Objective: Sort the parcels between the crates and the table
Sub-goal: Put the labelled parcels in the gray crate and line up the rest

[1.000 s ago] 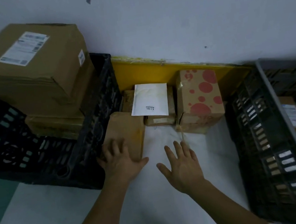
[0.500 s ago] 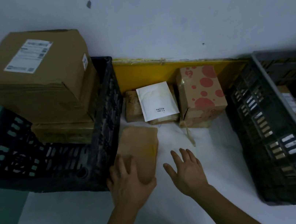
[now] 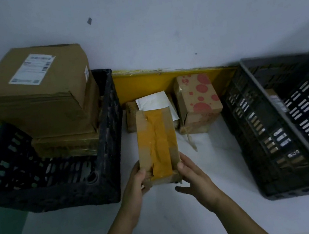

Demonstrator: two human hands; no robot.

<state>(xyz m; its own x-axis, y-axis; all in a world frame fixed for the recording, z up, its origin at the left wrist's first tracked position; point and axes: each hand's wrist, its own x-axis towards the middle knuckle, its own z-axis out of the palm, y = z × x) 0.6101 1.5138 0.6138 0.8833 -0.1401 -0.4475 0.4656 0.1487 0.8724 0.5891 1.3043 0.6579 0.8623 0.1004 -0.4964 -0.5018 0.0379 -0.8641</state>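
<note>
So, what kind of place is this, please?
Probably a parcel sorting corner, perhaps a small warehouse. Two black plastic crates flank a white table, labelled cardboard boxes are stacked, and both hands hold a taped parcel.

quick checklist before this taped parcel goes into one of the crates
1. Grip: left hand and right hand hold the taped parcel by its near end: ok.
2. Parcel clear of the table: its near end is lifted; the far end cannot tell.
3. Left crate room: a large labelled box is stacked on another box, with open floor only at the front: not ok for easy placing.
4. Right crate room: mostly open, with one small parcel by its wall: ok.
5. Which crate it belongs in: no readable label faces the camera: cannot tell.
</note>
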